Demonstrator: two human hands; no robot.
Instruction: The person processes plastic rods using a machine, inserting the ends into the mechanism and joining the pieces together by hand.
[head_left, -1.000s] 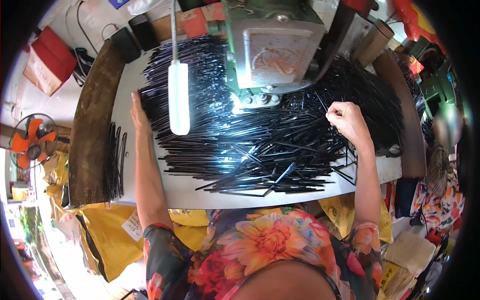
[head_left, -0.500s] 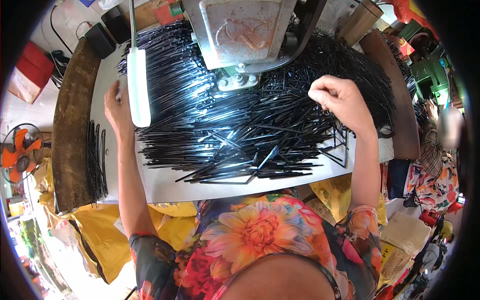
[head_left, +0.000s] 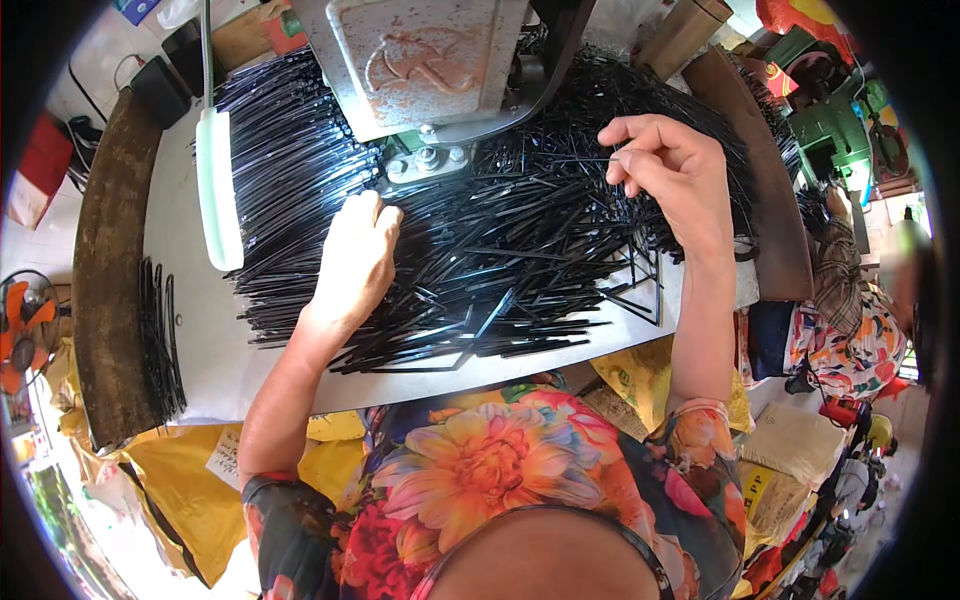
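Note:
My left hand (head_left: pixel 355 255) is over the heap, its fingers closed together near the small bolted metal plate (head_left: pixel 427 163) at the foot of a grey machine (head_left: pixel 420 65). What those fingers hold, if anything, is hidden. To the right, my right hand (head_left: pixel 675 180) is raised above the heap with thumb and fingers bent in. A thin black strip (head_left: pixel 575 159) runs to its fingertips and seems pinched there. Thin black strips (head_left: pixel 530 240) cover the table, lined up in rows on the left (head_left: pixel 285 170) and tangled on the right.
A white-shaded lamp (head_left: pixel 215 190) hangs at the left. The white tabletop (head_left: pixel 215 370) has raised brown side walls (head_left: pixel 115 280). Several strips (head_left: pixel 160 330) lie by the left wall. An orange fan (head_left: pixel 20 330) stands beyond. At the far right, another person (head_left: pixel 850 330) sits by green machinery (head_left: pixel 830 140).
My left hand has moved right from beside the lamp to near the machine's foot. My right hand has risen slightly and its index finger has stretched out. The whole view has shifted a little.

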